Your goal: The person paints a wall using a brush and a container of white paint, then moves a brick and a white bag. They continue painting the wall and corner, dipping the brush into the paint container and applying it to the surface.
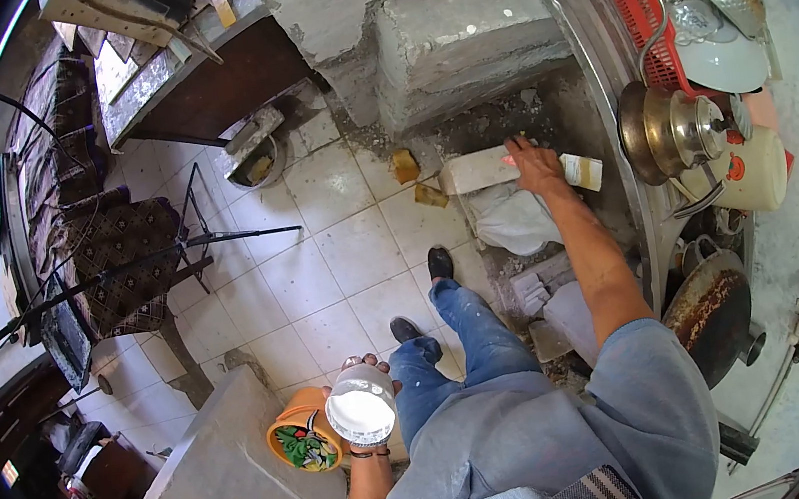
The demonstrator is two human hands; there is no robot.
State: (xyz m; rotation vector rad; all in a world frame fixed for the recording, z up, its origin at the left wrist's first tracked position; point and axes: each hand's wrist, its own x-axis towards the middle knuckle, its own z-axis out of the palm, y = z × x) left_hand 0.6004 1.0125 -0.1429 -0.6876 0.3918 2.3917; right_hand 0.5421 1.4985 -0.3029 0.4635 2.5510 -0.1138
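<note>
My left hand (374, 362) is wrapped round a white tub (358, 412), whose round mouth faces the camera and shows bright white inside. Just left of that hand stands an orange bucket (279, 445) with green and coloured items in it. At the upper right, my right hand (538, 169) is on the right end of a long whitish block (478, 170), its fingers bent over the far edge. Close beside this hand lies a small white carton (583, 172) with a yellowish patch. Below the block sits a white plastic bag (509, 219).
A metal counter (583, 33) holds a red basket (644, 20), a brass kettle (672, 131) and a cream container (757, 170). A blackened pan (715, 309) is below. A plastered step (472, 33) borders the wall; a tripod (206, 237) stands left. Yellowish pieces (430, 195) lie on the tiles.
</note>
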